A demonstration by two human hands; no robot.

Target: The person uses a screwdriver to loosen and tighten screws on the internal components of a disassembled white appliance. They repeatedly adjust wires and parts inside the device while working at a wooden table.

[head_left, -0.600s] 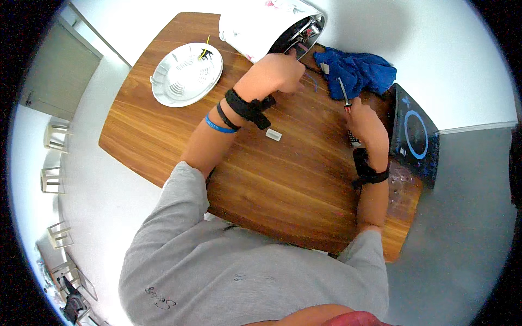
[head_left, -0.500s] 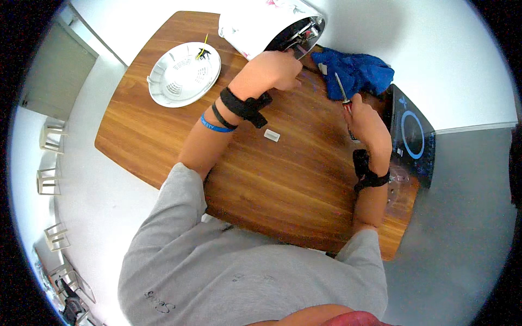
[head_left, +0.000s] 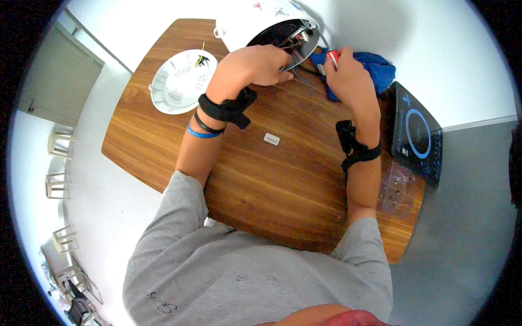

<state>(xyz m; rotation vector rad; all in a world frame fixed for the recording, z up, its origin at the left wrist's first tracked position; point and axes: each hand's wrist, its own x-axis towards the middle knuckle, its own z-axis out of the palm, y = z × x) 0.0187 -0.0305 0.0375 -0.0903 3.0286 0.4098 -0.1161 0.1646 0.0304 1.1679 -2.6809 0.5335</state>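
Note:
A white rounded appliance (head_left: pixel 234 30), possibly a rice cooker, lies on its side at the far edge, its open underside showing wires and metal parts. My left hand (head_left: pixel 253 65) is closed at the lower rim of that opening, fingertips reaching inside and thumb outside. In my right hand (head_left: pixel 350 76) is a screwdriver (head_left: pixel 332 56) with a red handle, gripped with the shaft pointing up and away. Its shaft runs beside the right edge of the opening; whether the tip touches anything is unclear. A dark cord hangs below the rim.
Left on the wooden table (head_left: pixel 261 185) lies a white slotted round cover (head_left: pixel 182 81) with yellow and black wires. A small white plastic piece (head_left: pixel 272 139) sits mid-table. To the right are a blue cloth (head_left: pixel 380 70), a black induction cooker (head_left: pixel 418 136) and a clear bag with small screws (head_left: pixel 397 190).
My right hand has moved up and left, bringing the screwdriver to the appliance's open edge. My left hand has shifted slightly left, still at the rim. The bag of screws is now better exposed.

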